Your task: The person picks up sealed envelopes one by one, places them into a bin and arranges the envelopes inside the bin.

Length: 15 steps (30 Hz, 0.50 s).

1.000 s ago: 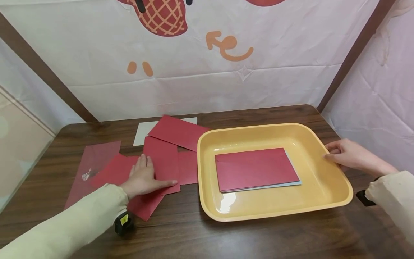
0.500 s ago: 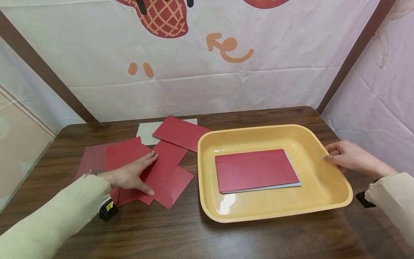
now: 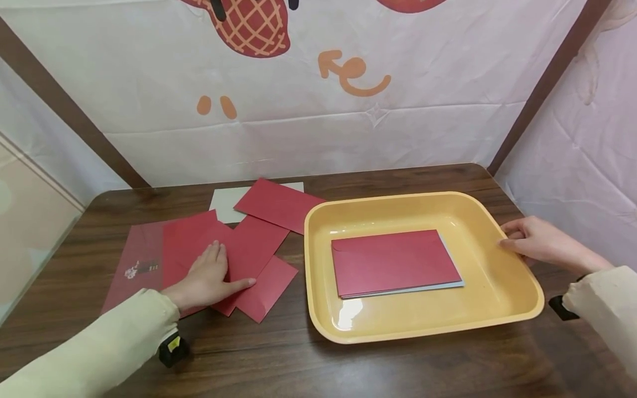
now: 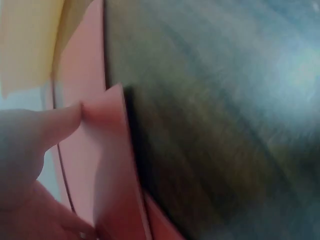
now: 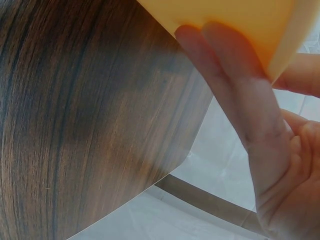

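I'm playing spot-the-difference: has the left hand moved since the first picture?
Yes. The left hand has moved a little to the left, nearer the left edge of the table.

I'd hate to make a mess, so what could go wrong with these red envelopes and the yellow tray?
The left hand rests on loose, overlapping red envelopes, so pushing could fan them apart. The back envelope has one end hidden by the tray, so it might catch. The right hand grips the tray's rim, so a tug could shift the stack inside.
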Each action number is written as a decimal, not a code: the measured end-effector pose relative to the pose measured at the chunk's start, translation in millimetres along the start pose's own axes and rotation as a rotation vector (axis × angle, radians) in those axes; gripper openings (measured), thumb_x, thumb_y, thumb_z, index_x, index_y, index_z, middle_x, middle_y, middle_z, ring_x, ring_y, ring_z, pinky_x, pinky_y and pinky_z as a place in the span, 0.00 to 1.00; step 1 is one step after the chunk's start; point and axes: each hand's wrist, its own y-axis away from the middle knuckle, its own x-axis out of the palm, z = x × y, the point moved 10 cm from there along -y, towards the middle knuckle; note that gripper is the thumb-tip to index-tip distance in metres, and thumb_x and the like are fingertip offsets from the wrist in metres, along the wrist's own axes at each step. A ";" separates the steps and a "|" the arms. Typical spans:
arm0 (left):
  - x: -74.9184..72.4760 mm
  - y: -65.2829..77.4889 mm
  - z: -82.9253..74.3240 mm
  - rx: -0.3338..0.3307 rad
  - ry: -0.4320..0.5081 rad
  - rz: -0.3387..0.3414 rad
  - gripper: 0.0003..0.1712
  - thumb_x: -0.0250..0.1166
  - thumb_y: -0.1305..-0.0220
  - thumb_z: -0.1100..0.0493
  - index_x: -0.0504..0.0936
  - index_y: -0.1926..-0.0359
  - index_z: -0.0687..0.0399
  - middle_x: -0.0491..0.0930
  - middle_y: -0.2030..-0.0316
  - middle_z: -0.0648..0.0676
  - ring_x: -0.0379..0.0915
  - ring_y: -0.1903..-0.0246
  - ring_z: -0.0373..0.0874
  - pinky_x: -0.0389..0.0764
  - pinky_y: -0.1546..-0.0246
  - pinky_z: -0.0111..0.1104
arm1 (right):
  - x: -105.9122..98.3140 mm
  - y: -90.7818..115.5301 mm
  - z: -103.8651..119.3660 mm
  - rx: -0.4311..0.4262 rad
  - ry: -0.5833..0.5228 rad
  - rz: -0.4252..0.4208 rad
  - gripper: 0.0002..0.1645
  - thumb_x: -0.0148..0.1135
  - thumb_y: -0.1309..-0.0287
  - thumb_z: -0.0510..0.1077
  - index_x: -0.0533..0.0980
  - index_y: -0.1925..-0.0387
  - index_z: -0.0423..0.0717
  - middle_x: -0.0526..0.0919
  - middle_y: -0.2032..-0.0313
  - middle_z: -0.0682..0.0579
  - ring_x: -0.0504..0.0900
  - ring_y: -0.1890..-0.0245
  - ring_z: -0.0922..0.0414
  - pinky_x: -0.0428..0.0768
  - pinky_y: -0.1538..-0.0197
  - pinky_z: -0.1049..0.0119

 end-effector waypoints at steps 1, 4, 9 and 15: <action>-0.2 -0.5 1.7 0.007 0.009 0.017 0.65 0.64 0.45 0.34 0.45 0.34 0.86 0.42 0.33 0.82 0.38 0.33 0.77 0.50 0.36 0.63 | -0.3 0.2 -0.1 0.001 0.003 -0.001 0.28 0.54 0.36 0.39 0.65 0.44 0.17 0.86 0.65 0.41 0.85 0.73 0.60 0.83 0.70 0.64; -1.4 -0.4 5.7 0.034 0.037 0.050 0.64 0.65 0.45 0.36 0.44 0.32 0.82 0.41 0.31 0.79 0.37 0.32 0.74 0.48 0.37 0.66 | -1.3 1.0 -0.4 0.000 0.011 -0.003 0.28 0.53 0.36 0.39 0.65 0.44 0.17 0.86 0.65 0.41 0.85 0.73 0.60 0.83 0.70 0.64; -2.7 3.0 5.5 0.082 0.041 0.032 0.64 0.67 0.47 0.37 0.45 0.32 0.81 0.43 0.31 0.79 0.39 0.32 0.73 0.47 0.41 0.71 | -1.7 1.6 0.5 -0.009 0.020 -0.010 0.27 0.53 0.36 0.39 0.66 0.45 0.18 0.86 0.66 0.42 0.85 0.74 0.60 0.83 0.70 0.64; -2.5 4.7 3.5 0.097 0.038 0.018 0.64 0.70 0.51 0.39 0.47 0.33 0.82 0.44 0.32 0.80 0.40 0.33 0.74 0.47 0.40 0.70 | -0.8 0.8 1.4 -0.015 0.021 -0.011 0.26 0.53 0.36 0.39 0.66 0.45 0.18 0.86 0.66 0.42 0.84 0.74 0.60 0.83 0.71 0.64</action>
